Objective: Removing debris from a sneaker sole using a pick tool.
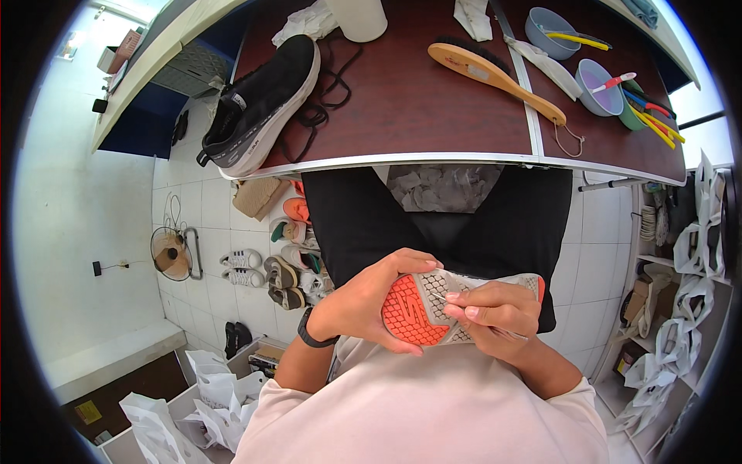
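A shoe (415,313) lies across my lap with its sole turned up, showing orange and grey patterned rubber. My left hand (363,298) wraps round its orange end, thumb and fingers on opposite edges. Over the middle of the sole, my right hand (501,313) pinches a thin metal pick (439,295). The pick's tip is at the grey tread grooves; its rear end shows below the fingers. On the table's left side rests a black shoe (267,100) with a white sole and loose black laces (336,81).
The dark red table (386,116) bears a wooden-handled brush (495,77), a white cylindrical container (359,17), and bowls (599,87) with small brushes. Several shoes (282,274) and a fan (171,254) stand on the floor at left. White bags (684,309) fill shelves at right.
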Tool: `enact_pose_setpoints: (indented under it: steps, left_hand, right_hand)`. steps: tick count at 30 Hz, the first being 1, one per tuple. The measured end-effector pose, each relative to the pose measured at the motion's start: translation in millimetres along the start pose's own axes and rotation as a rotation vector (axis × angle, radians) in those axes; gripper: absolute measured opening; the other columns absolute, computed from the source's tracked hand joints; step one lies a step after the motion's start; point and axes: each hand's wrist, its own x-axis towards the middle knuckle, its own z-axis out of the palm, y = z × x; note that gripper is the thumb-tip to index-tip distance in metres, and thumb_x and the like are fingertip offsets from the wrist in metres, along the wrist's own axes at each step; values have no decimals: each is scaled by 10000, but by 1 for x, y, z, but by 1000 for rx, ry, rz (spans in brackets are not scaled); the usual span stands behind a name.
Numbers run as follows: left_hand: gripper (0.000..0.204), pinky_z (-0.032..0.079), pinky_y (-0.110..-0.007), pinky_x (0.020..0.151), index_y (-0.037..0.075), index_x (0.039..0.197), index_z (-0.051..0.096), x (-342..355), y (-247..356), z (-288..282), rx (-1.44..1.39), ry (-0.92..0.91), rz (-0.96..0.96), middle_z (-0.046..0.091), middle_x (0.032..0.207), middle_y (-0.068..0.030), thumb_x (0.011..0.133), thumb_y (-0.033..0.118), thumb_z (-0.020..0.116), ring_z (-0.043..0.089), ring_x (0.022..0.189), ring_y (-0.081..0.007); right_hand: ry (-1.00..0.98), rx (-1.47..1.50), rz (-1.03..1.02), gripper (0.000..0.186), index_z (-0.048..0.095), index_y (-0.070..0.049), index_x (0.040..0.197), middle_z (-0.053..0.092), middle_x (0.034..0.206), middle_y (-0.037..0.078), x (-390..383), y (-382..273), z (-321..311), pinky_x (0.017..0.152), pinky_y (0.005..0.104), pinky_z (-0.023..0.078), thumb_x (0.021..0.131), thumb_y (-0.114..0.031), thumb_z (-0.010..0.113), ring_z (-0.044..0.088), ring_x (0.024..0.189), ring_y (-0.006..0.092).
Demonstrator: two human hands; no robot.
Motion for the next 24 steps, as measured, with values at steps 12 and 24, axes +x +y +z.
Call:
enact_pose_setpoints:
  steps: [12, 24]
  left_hand:
    - [1106, 467, -439, 1043, 40, 1395, 394, 1, -3, 1, 14, 21, -15, 535, 1343, -219, 524, 306, 1022, 551, 1259, -339]
    - [1106, 451, -406, 1069, 20, 1377, 399, -2, -6, -3, -35, 15, -114, 520, 1348, -207, 513, 305, 1028, 542, 1264, -307]
  right_hand:
    - [-151, -258, -227, 274, 551, -19, 920, 740, 963, 193, 5, -1, -2, 574, 305, 613, 786, 20, 786, 731, 693, 235]
    - [0, 2, 6, 317, 584, -47, 950, 738, 892, 192, 6, 10, -2, 623, 296, 621, 775, 106, 800, 758, 760, 237]
